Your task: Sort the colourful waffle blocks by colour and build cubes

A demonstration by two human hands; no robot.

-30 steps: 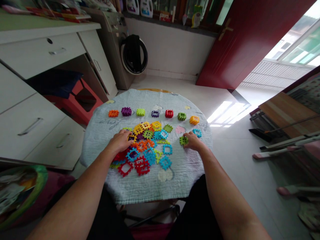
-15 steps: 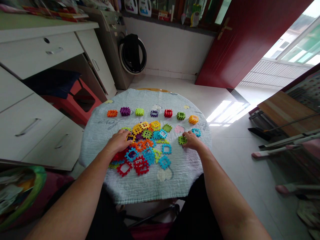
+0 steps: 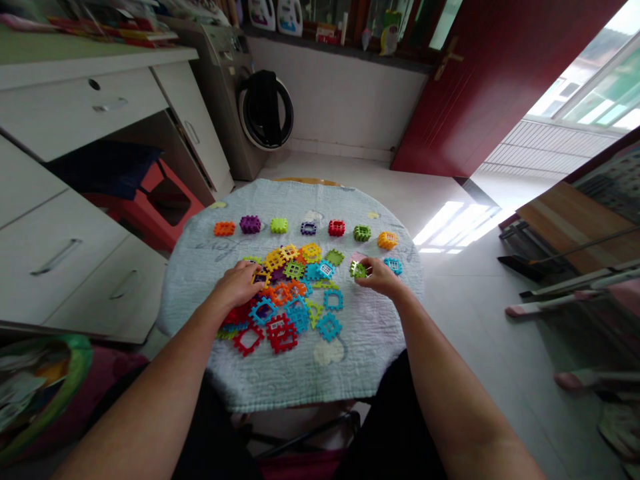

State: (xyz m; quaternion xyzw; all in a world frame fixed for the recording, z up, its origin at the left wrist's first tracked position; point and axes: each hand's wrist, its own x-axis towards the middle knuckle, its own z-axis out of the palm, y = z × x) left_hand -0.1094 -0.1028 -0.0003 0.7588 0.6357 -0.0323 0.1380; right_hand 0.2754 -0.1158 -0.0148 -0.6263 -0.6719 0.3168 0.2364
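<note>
- The left hand (image 3: 237, 285) rests on the heap's left side, fingers curved over a yellow piece (image 3: 267, 275); whether they pinch it, I cannot tell.
- The heap (image 3: 281, 293) of mixed pieces, mid-cloth (image 3: 360, 373), looks like the part left: flat, notch-edged plastic squares, some with window grids, overlapping at all angles.
- Behind it, seven groups look done, spaced apart by colour: orange stack (image 3: 225, 229), purple stack (image 3: 251, 225), lime stack (image 3: 279, 225), dark frame (image 3: 309, 229), red stack (image 3: 337, 228), green stack (image 3: 362, 233), yellow stack (image 3: 387, 241).
- The light-green block (image 3: 357, 269), toothed and tilted, is right of the heap, pinched between the right hand's (image 3: 383, 276) thumb and fingers.
- Blue pieces (image 3: 394, 266) sit just beyond that hand, also apart.
</note>
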